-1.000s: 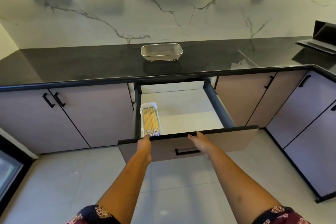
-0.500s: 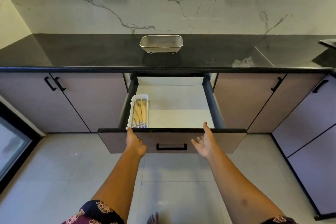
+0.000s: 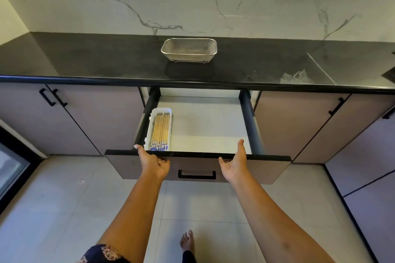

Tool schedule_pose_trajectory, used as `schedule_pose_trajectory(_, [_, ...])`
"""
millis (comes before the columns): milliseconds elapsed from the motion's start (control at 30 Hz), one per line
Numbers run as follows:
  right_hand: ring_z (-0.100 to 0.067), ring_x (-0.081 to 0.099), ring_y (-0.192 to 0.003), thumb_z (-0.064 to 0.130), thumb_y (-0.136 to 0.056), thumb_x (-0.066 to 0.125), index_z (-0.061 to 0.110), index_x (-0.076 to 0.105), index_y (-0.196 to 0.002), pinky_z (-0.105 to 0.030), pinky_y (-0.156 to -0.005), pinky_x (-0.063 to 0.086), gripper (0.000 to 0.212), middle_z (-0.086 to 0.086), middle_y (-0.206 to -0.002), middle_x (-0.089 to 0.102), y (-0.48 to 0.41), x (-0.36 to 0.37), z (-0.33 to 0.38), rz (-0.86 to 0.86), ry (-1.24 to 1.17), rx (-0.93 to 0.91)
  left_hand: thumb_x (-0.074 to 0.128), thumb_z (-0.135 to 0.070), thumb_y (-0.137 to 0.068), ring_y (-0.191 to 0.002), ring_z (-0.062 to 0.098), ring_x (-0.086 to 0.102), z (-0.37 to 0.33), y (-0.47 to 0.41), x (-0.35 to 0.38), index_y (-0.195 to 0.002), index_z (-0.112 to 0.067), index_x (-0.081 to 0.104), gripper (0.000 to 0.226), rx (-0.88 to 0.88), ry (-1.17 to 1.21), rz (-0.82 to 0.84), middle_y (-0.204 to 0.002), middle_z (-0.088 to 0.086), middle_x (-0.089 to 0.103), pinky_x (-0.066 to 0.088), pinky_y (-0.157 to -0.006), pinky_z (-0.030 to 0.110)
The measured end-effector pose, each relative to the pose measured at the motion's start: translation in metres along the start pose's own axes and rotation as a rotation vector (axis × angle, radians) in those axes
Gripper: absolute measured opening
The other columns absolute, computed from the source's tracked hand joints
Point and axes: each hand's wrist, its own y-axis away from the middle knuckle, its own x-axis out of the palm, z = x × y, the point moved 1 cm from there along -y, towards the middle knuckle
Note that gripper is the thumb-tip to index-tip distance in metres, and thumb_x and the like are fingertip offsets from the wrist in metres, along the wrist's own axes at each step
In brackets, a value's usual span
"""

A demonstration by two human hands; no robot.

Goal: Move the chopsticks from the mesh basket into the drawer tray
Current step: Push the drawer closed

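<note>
At nine o'clock inside the drawer (image 3: 205,126), the chopsticks (image 3: 160,132) fill the tray (image 3: 168,111), the mesh basket (image 3: 189,49) looks empty, and left hand (image 3: 155,163) and right hand (image 3: 234,166), both released, frame the front, seemingly to shut it.

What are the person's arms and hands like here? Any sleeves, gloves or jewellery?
Both forearms are bare; no gloves show. The left hand and right hand are uncovered, and the right thumb carries dark red nail polish. No watch or bracelet shows; whether there is a ring is too small to tell. At the bottom edge, a dark navy garment with an orange and white pattern shows.
</note>
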Motion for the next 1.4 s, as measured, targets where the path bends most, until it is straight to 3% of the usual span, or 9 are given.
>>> schedule_pose_trajectory(333, [-0.022, 0.011, -0.147, 0.058, -0.088, 0.050, 0.026, 0.016, -0.151, -0.036, -0.116, 0.021, 0.079, -0.001, -0.160, 0.011, -0.097, 0.065, 0.007, -0.044, 0.014, -0.023, 0.027, -0.079, -0.080, -0.117, 0.015, 0.054, -0.027, -0.093, 0.072, -0.142, -0.008, 0.036, 0.094, -0.055, -0.011, 0.014, -0.128, 0.014, 0.055, 0.035, -0.112, 0.034])
schedule_pose_trajectory(500, [-0.021, 0.016, -0.146, 0.058, -0.089, 0.049, 0.023, 0.017, -0.151, -0.035, -0.117, 0.019, 0.078, -0.003, -0.159, 0.016, -0.142, 0.106, 0.021, -0.042, -0.008, -0.046, 0.026, -0.081, -0.078, -0.064, 0.004, 0.044, -0.043, -0.147, 0.107, -0.144, -0.007, 0.031, 0.100, -0.095, -0.038, 0.051, -0.115, 0.011, 0.059, 0.037, -0.106, 0.027])
schedule_pose_trajectory(567, [-0.022, 0.017, -0.146, 0.057, -0.090, 0.046, 0.019, 0.013, -0.151, -0.035, -0.118, 0.018, 0.079, -0.006, -0.159, 0.015, -0.155, 0.121, 0.027, -0.005, -0.006, -0.039, 0.024, -0.080, -0.079, -0.094, 0.008, 0.058, -0.050, -0.164, 0.124, -0.147, -0.006, 0.023, 0.101, -0.097, -0.072, 0.084, -0.132, 0.014, 0.053, 0.022, -0.118, 0.035])
schedule_pose_trajectory(667, [-0.023, 0.016, -0.146, 0.057, -0.093, 0.039, 0.017, 0.007, -0.151, -0.038, -0.118, 0.018, 0.078, -0.008, -0.160, 0.010, -0.171, 0.145, 0.032, 0.054, 0.018, -0.049, 0.025, -0.078, -0.080, -0.143, 0.024, 0.023, -0.061, -0.182, 0.152, -0.148, -0.007, 0.011, 0.099, -0.101, -0.145, 0.096, -0.155, 0.013, 0.024, 0.009, -0.120, 0.041])
schedule_pose_trajectory(733, [-0.023, 0.014, -0.147, 0.059, -0.093, 0.036, 0.016, 0.004, -0.151, -0.039, -0.118, 0.018, 0.078, -0.008, -0.160, 0.008, -0.183, 0.161, 0.036, 0.085, 0.029, -0.045, 0.023, -0.078, -0.080, -0.145, 0.024, 0.017, -0.066, -0.198, 0.170, -0.148, -0.007, 0.006, 0.100, -0.099, -0.185, 0.100, -0.156, 0.013, 0.021, 0.007, -0.119, 0.041])
schedule_pose_trajectory(833, [-0.024, 0.012, -0.147, 0.061, -0.093, 0.033, 0.016, 0.004, -0.151, -0.040, -0.118, 0.017, 0.079, -0.009, -0.160, 0.007, -0.202, 0.182, 0.043, 0.094, 0.035, -0.033, 0.021, -0.081, -0.078, -0.132, 0.020, 0.040, -0.074, -0.219, 0.188, -0.149, -0.008, 0.005, 0.103, -0.099, -0.221, 0.099, -0.145, 0.010, 0.041, 0.009, -0.119, 0.042])
schedule_pose_trajectory(1000, [-0.025, 0.009, -0.147, 0.066, -0.090, 0.032, 0.016, 0.003, -0.151, -0.042, -0.119, 0.013, 0.084, -0.008, -0.160, 0.006, -0.239, 0.209, 0.056, 0.049, 0.049, -0.017, 0.020, -0.083, -0.075, -0.146, 0.023, 0.008, -0.085, -0.253, 0.204, -0.149, -0.011, 0.002, 0.105, -0.104, -0.243, 0.072, -0.158, 0.009, 0.007, 0.004, -0.119, 0.048])
schedule_pose_trajectory(1200, [-0.023, 0.047, -0.125, 0.069, -0.085, 0.041, 0.017, 0.035, -0.145, -0.037, -0.116, 0.024, 0.080, -0.005, -0.140, 0.046, -0.261, 0.229, 0.061, 0.007, -0.103, 0.001, 0.030, -0.081, -0.076, -0.144, 0.027, 0.020, -0.085, -0.281, 0.217, -0.150, -0.012, 0.011, 0.103, -0.084, -0.182, 0.044, -0.156, 0.009, 0.023, 0.010, -0.119, 0.048])
schedule_pose_trajectory(1400, [-0.025, 0.037, -0.136, 0.071, -0.080, 0.048, 0.025, 0.033, -0.146, -0.038, -0.116, 0.023, 0.082, -0.005, -0.147, 0.040, -0.272, 0.248, 0.064, -0.079, -0.227, -0.014, 0.046, -0.065, -0.084, -0.120, 0.022, 0.052, -0.084, -0.298, 0.214, -0.136, -0.014, 0.046, 0.073, -0.024, -0.092, 0.069, -0.131, 0.008, 0.057, 0.029, -0.110, 0.038])
